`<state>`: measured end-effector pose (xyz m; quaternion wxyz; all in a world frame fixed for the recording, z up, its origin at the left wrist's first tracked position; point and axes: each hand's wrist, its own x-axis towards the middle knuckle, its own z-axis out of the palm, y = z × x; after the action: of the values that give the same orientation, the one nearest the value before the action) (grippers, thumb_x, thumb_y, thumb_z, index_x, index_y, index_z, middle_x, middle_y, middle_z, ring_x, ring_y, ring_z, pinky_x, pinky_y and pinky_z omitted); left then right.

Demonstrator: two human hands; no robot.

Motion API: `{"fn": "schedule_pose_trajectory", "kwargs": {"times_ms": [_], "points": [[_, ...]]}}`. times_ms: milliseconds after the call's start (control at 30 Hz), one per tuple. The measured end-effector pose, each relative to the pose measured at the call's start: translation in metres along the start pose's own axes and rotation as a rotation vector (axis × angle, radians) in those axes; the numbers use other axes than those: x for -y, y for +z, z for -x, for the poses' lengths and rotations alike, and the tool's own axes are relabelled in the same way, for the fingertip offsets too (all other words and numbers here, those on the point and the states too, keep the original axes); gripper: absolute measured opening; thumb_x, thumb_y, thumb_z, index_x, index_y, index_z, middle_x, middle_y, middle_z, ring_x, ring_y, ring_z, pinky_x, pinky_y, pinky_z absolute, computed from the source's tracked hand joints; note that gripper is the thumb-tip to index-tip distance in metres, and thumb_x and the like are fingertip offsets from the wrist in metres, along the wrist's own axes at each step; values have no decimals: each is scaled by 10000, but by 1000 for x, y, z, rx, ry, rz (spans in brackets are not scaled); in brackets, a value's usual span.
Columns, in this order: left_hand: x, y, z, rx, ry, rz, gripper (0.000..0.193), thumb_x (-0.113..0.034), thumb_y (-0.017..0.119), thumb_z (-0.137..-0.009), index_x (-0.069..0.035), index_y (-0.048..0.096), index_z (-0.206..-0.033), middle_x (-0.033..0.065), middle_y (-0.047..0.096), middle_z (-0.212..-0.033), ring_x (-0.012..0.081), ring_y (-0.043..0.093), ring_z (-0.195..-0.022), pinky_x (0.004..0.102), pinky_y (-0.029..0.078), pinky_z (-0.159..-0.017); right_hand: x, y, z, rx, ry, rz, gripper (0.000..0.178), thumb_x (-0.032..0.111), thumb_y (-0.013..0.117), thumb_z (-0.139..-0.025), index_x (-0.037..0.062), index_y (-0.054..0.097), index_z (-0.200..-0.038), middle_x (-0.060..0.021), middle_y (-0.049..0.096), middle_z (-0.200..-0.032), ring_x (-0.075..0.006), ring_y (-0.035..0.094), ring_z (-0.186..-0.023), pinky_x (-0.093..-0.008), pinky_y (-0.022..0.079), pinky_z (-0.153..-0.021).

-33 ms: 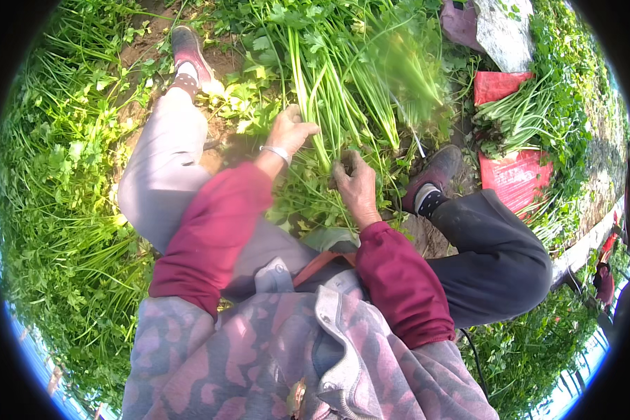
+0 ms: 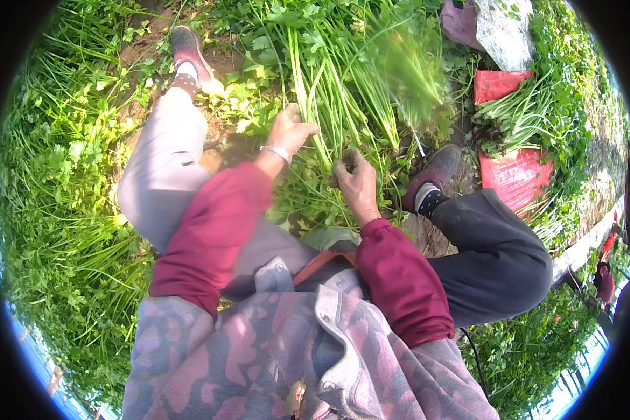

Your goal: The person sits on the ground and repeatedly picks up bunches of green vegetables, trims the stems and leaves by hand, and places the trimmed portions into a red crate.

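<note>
Leafy green stalks that look like celery (image 2: 343, 101) lie fanned out in front of me, leaves away and pale ends toward me. My left hand (image 2: 292, 134), with a light band at the wrist, is closed on the left edge of these stalks, thumb lying over them. Beside the pale lower ends, my right hand (image 2: 357, 183) has its dirty fingers curled in a pinch. Whatever is between those fingertips is too small or hidden to name. Loose leaves and thin stems lie beneath both hands.
My shoes (image 2: 189, 52) rest on soil to either side of the stalks. At the right, a tied-looking bundle of stalks (image 2: 518, 112) lies across a red plastic sheet (image 2: 514, 178). A pale sack (image 2: 505, 35) is beyond it. Dense green plants (image 2: 63, 175) cover the left.
</note>
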<state>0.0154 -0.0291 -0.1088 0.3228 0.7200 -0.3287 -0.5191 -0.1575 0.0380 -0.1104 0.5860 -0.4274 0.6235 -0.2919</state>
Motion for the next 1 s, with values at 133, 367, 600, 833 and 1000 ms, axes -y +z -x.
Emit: {"fn": "schedule_pose_trajectory", "kwargs": {"times_ms": [133,367,600,833,1000], "points": [[-13,-15,-1,76,6,94,464,66,591,-710,63,522,-1170,128,645,-918,208,665,-786,302,538,-730,-31,-22,-11,-134,68,254,187,84,621,-804,-59,625,-924,-191,656,-747,-254,647,-650,-367,508,-639],[-14,-26,-8,228,-271,666,325,81,581,-777,23,550,-1095,142,639,-902,301,666,-798,385,549,-784,-46,-39,-9,184,127,480,609,392,649,-846,-43,527,-1254,-258,585,-1200,-330,587,-1099,-407,462,-934],[-4,-22,-8,308,-261,709,365,78,575,-785,8,490,-1132,157,636,-904,325,665,-808,420,553,-779,28,20,17,214,341,-698,581,367,595,-920,-60,481,-1297,-116,614,-1147,-179,583,-997,-303,460,-847],[-19,-19,0,451,-122,794,391,68,572,-780,-21,515,-1156,133,629,-1009,287,646,-894,414,532,-860,-14,26,1,142,343,-719,394,208,601,-921,-71,563,-1196,-108,654,-1014,-152,600,-891,-294,477,-792],[-36,-26,-3,478,-27,823,321,16,605,-763,2,527,-1074,138,625,-945,283,638,-854,387,512,-839,-71,3,20,614,316,1030,352,305,620,-866,9,645,-1054,-181,671,-1023,-295,670,-854,-379,531,-721]]}}
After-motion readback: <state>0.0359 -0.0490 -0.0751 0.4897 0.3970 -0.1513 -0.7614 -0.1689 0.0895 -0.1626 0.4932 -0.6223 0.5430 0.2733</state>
